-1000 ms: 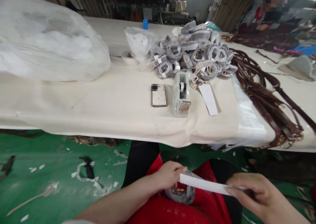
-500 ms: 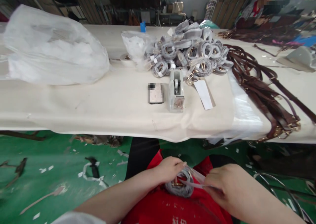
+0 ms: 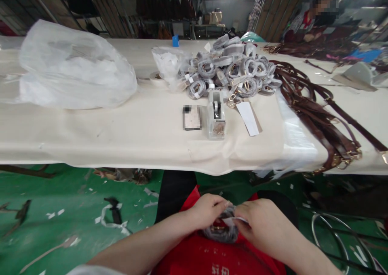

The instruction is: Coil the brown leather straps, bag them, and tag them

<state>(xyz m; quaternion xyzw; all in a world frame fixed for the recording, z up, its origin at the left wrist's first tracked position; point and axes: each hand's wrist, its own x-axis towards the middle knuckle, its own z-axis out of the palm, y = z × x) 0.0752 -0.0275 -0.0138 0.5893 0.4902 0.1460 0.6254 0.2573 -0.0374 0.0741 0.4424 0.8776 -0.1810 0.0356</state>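
Note:
Low over my lap, a strap coiled into a ring (image 3: 222, 235) lies against the red apron, covered in greyish wrapping with a bit of gold-coloured metal showing inside. My left hand (image 3: 209, 209) grips the upper left of this coil, fingers curled over its rim. On the other side, my right hand (image 3: 257, 222) is closed at the coil's upper right, pinching a pale wrapping strip (image 3: 233, 220) whose short end shows by the fingers. Both hands' fingertips nearly meet at the top of the ring. The undersides of the fingers are hidden.
On the cream-covered table (image 3: 145, 133) stand a tape dispenser (image 3: 216, 115), a pile of wrapped coils (image 3: 233, 65), white tags (image 3: 249, 118) and a large plastic bag (image 3: 79, 65). Brown straps (image 3: 315, 109) hang near the right edge. Another person (image 3: 315, 20) is at the far right.
My right hand has moved left and in to the coil; the strip, stretched out before, now lies close against it. My left hand keeps its hold. The view has tilted up slightly.

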